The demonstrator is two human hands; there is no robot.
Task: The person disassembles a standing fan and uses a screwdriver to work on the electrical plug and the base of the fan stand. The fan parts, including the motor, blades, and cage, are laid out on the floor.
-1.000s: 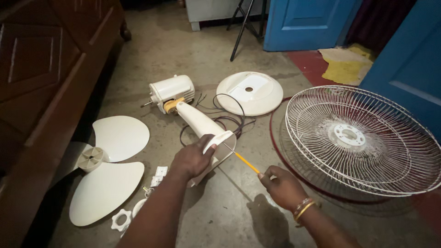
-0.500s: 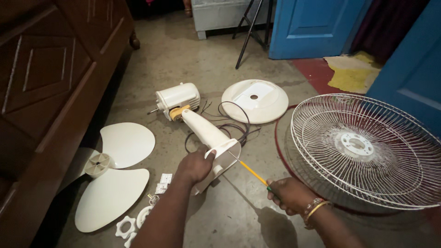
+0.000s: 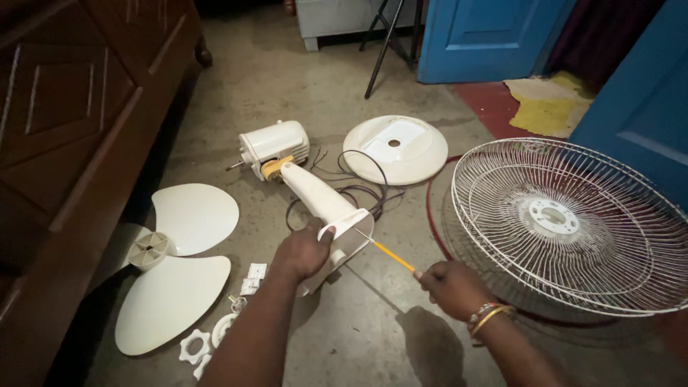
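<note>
A dismantled white table fan lies on the concrete floor. My left hand (image 3: 302, 251) grips the open lower end of the fan's neck housing (image 3: 326, 208), which runs up to the white motor (image 3: 274, 143). My right hand (image 3: 453, 287) holds a yellow-handled screwdriver (image 3: 390, 252) whose tip is at the housing's open end. Black wires (image 3: 365, 179) loop out beside the neck.
A white three-blade fan blade (image 3: 175, 261) lies at the left, with small white plastic parts (image 3: 252, 278) near it. A round white base (image 3: 395, 148) and a wire fan guard (image 3: 573, 222) lie to the right. Dark wooden furniture (image 3: 64, 122) borders the left; blue doors (image 3: 487, 36) stand behind.
The view has shifted slightly closer and downward. Both hands stay on the housing and the screwdriver, with the screwdriver still pointed into the housing's end.
</note>
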